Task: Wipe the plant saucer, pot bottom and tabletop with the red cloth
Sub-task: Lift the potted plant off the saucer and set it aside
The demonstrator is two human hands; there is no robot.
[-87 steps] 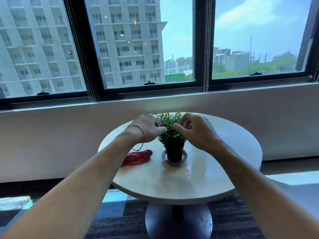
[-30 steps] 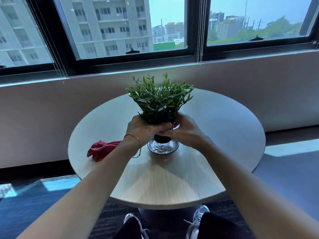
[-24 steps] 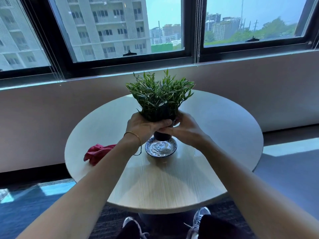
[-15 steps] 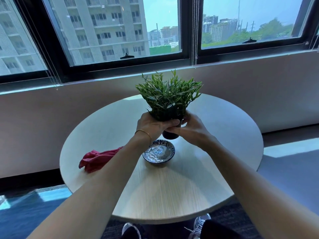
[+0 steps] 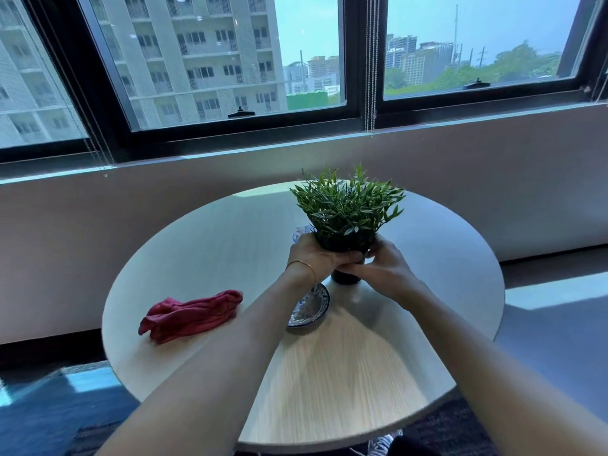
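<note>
left hand (image 5: 316, 255) and right hand (image 5: 383, 273) curled round pot (image 5: 345, 278), forearms (image 5: 230, 357) outstretched, seemingly above tabletop (image 5: 345, 383)

We see little of the pot (image 5: 345, 278): the left hand (image 5: 316, 255) and the right hand (image 5: 385, 271) wrap its upper wall, so only the dark base shows. We cannot tell whether that base touches the tabletop (image 5: 214, 251). Our left wrist covers part of the saucer (image 5: 312, 307). A printed label (image 5: 302, 232) behind the left hand is too small to read. A shoe (image 5: 381, 443) is cut off at the lower edge.
</note>
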